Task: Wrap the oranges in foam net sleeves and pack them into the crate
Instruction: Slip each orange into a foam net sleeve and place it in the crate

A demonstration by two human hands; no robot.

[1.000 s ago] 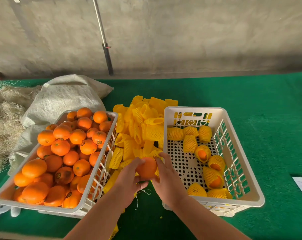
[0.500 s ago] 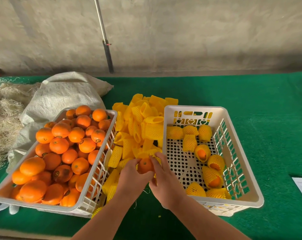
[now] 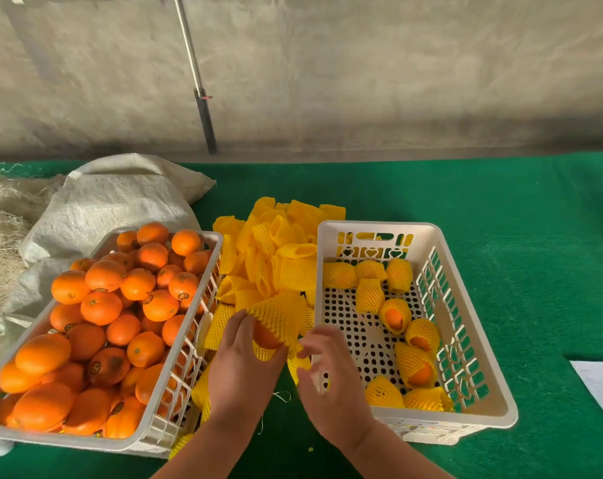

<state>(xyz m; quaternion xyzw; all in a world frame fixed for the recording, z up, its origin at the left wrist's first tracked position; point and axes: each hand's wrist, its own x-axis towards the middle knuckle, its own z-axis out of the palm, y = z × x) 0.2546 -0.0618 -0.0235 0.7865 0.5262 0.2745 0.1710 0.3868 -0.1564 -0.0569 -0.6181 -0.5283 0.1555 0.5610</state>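
A: Green felt (image 3: 466, 209) covers the whole work surface, with a bare grey wall (image 3: 362, 70) behind and a pole (image 3: 196, 81) leaning on it. What sits around the packing crate (image 3: 480, 388)?

B: That white crate holds about ten wrapped oranges (image 3: 395, 314), lined along its far wall and down its right side; the perforated floor on its left side shows bare. Just left of it lies a heap of loose foam net sleeves (image 3: 276, 250). Left again of the heap stands a second crate (image 3: 144, 433), piled with bare oranges (image 3: 103, 305). Beyond that one, a pale woven sack (image 3: 117, 202) and some straw-like fibre (image 3: 2, 236).

A: And the fruit being worked on?

B: At the crate's near-left corner. The left hand (image 3: 241, 368) cups an orange (image 3: 267, 337) from below, fingers curled round it. A sleeve (image 3: 281, 316) covers its upper part, its long axis tilting up and away toward the heap, open mouth down over the fruit.

A: The right hand (image 3: 331, 385)?

B: Blurred, just right of the orange, over the crate's left rim. Fingers loosely spread and holding nothing, as far as I can see.
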